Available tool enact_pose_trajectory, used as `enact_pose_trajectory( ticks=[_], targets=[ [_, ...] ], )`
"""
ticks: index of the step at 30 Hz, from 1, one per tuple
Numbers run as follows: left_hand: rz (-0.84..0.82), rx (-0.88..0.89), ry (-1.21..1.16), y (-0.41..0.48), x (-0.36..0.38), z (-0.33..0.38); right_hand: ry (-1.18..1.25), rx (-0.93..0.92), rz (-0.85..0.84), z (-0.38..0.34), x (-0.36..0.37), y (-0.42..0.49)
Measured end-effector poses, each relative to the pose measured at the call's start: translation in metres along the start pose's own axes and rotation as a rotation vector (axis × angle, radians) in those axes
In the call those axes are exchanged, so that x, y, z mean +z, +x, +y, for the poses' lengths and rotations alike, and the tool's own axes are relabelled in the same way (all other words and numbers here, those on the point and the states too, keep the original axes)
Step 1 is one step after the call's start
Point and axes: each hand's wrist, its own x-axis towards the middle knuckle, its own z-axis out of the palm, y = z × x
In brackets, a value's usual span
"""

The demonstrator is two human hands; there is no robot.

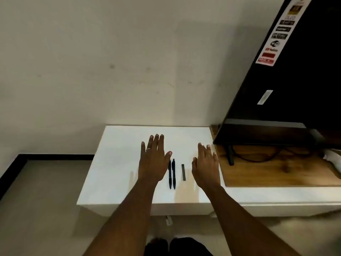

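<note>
1. Head view, hands: we record the left hand (pixel 154 159) held flat, palm down, with fingers straight and close together and the thumb set out to the side. It grips nothing. A ring (pixel 148 149) sits on one finger.
2. Head view, hands: the right hand (pixel 205 165) is likewise spread, palm down, with fingers straight and slightly parted, and it holds nothing. We cannot tell whether either palm touches the surface or hangs just above it.
3. Head view, objects in hand: a pair of black pens (pixel 173 174) lies side by side on the white table (pixel 114 163), parallel to each other and pointing away from the person. They lie just beside the left hand, below its thumb.
4. Head view, objects in hand: a short dark bar (pixel 183 172) lies flat on the same table, between the pens and the right hand and apart from both.
5. Head view, surroundings: a wooden top (pixel 267 174) adjoins the table on the right. It carries a black television (pixel 295 89) on its stand, with a dark cable (pixel 258 157) looping beneath.
6. Head view, surroundings: a label strip (pixel 280 32) runs down the television's edge. A pale wall (pixel 110 61) stands behind the table, and a grey floor (pixel 46 200) lies to its left.
</note>
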Motion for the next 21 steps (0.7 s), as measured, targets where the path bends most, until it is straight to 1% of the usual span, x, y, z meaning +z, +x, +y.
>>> enact_pose_trajectory(
  ticks=[3, 8, 12, 16, 18, 21],
  targets=[
    [-0.011, -0.001, -0.006, -0.028, 0.012, 0.000, 0.016, 0.028, -0.001, 0.002, 0.010, -0.026],
    [0.018, -0.016, -0.069, -0.093, 0.021, 0.004, 0.074, 0.092, 0.084, 0.002, 0.013, -0.088],
    [-0.001, -0.028, -0.099, -0.123, 0.029, 0.005, 0.088, 0.151, 0.041, -0.004, 0.011, -0.110],
    [-0.038, -0.122, -0.208, -0.126, 0.045, 0.003, 0.220, 0.229, -0.018, -0.011, 0.021, -0.109],
    [-0.057, -0.157, -0.282, -0.121, 0.056, 0.005, 0.278, 0.265, -0.015, -0.016, 0.029, -0.099],
    [-0.036, -0.207, -0.426, -0.108, 0.073, 0.008, 0.368, 0.301, 0.010, -0.023, 0.042, -0.081]
  ],
)
